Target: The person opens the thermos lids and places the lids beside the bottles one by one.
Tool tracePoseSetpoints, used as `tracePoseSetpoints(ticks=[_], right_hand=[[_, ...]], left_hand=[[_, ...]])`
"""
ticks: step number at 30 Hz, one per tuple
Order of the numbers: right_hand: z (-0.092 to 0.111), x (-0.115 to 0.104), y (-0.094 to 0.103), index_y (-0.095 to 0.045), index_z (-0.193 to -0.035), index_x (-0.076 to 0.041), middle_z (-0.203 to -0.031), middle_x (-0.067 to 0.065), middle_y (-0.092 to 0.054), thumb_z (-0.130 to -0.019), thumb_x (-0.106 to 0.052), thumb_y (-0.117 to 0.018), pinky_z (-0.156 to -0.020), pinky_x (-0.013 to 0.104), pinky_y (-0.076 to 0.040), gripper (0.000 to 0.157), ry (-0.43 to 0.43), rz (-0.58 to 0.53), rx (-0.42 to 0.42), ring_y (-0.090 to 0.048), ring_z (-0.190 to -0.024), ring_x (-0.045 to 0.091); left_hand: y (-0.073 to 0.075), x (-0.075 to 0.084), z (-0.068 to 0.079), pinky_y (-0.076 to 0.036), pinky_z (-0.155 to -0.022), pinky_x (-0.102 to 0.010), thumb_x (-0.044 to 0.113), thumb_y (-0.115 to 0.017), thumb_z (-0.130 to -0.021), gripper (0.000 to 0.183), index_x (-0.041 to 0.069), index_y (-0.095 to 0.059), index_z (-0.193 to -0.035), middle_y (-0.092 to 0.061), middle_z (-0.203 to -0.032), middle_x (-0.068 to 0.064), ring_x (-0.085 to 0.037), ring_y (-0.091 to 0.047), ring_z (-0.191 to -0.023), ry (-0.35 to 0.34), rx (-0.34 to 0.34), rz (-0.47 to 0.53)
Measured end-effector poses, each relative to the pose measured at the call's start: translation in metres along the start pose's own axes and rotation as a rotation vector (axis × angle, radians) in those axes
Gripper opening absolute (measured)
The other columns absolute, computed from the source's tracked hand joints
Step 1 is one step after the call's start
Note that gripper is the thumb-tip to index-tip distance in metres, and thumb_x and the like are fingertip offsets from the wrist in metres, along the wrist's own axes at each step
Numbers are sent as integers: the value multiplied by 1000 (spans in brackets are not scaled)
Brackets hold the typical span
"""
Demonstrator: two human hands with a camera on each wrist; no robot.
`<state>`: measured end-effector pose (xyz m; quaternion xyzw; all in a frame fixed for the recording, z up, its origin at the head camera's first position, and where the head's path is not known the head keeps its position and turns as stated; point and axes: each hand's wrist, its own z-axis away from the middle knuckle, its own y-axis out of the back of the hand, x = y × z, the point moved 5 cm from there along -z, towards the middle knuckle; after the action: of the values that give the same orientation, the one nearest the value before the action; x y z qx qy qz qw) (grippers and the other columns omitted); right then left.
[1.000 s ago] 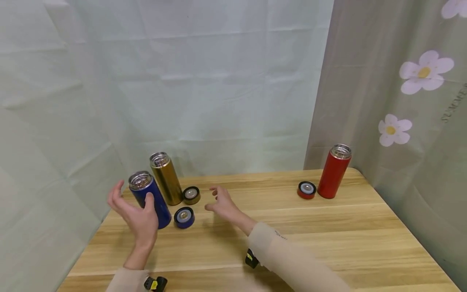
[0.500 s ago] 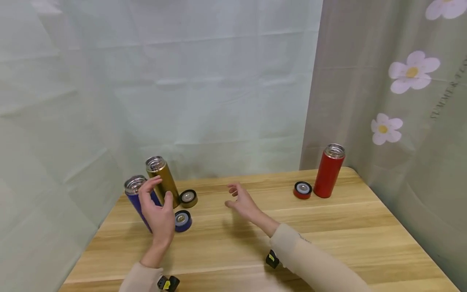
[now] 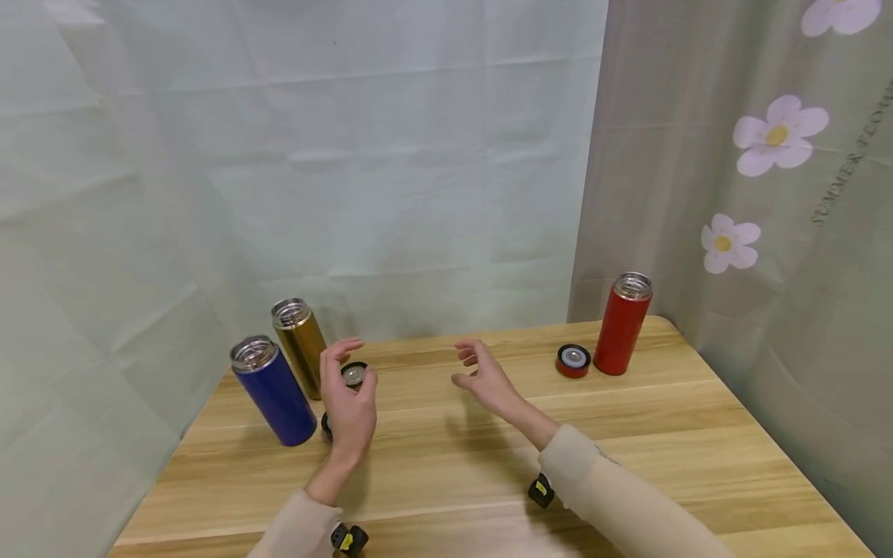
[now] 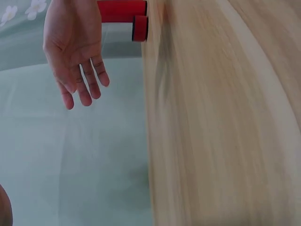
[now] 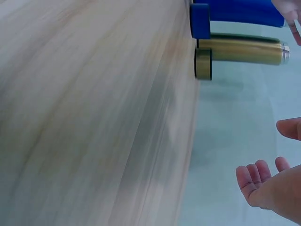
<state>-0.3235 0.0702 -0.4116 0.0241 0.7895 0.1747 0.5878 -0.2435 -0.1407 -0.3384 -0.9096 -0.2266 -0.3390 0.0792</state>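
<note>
My left hand (image 3: 352,411) hovers over the table with fingers loosely bent and nothing between them. In the head view it overlaps a gold lid (image 3: 354,375) and hides most of a blue lid (image 5: 200,21). To its left stand an open blue vacuum flask (image 3: 277,397) and, behind that, an open gold flask (image 3: 300,353). My right hand (image 3: 491,387) is held above the middle of the table, relaxed and holding nothing. Further right, an open red flask (image 3: 622,329) stands upright beside its red lid (image 3: 573,362), which lies with its inner side up.
The wooden table (image 3: 446,480) ends at a pale cloth (image 3: 418,194) hanging behind and to the left. A curtain with white flowers (image 3: 781,136) hangs on the right. Each wrist wears a small black camera (image 3: 541,490).
My left hand has moved right, away from the blue flask and across the lids. My right hand has also moved right, away from the gold lid. The flasks stand as before; the head view has shifted slightly.
</note>
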Motion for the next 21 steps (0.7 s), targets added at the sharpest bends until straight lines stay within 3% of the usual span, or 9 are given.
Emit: tracePoseSetpoints(ticks=[4,8,13,21], right_hand=[[5,3,12,-47,-145,0,-132,19,-54,-96,0,-69,-98,50,-47,53,8,4,0,-52,-121,40],[12,7,32,-45,-145,1,-135,23,-52,-97,0,-68,-98,48,-47,54,13,16,29,-51,-122,40],[18,13,58,-44,-145,0,-136,25,-50,-98,1,-66,-98,45,-46,52,0,54,85,-51,-122,39],[22,18,86,-45,-144,2,-134,25,-50,-97,3,-65,-101,52,-43,51,-8,58,172,-51,-122,42]], left_hand=[[-13,-21,5,-34,-102,-33,-22,-58,-88,42,-1,-62,-123,-55,-130,-22,-23,-50,-120,74,-106,-25],[-32,-30,8,-36,-104,-36,-14,-60,-93,38,10,-63,-123,-55,-129,-11,-22,-52,-119,130,-238,-31],[-54,-30,9,-39,-104,-51,-11,-61,-93,35,8,-64,-122,-55,-125,-13,-34,-51,-118,154,-353,-30],[-86,-30,12,-45,-100,-53,2,-64,-97,26,10,-66,-121,-56,-125,-15,-30,-53,-115,228,-549,-151]])
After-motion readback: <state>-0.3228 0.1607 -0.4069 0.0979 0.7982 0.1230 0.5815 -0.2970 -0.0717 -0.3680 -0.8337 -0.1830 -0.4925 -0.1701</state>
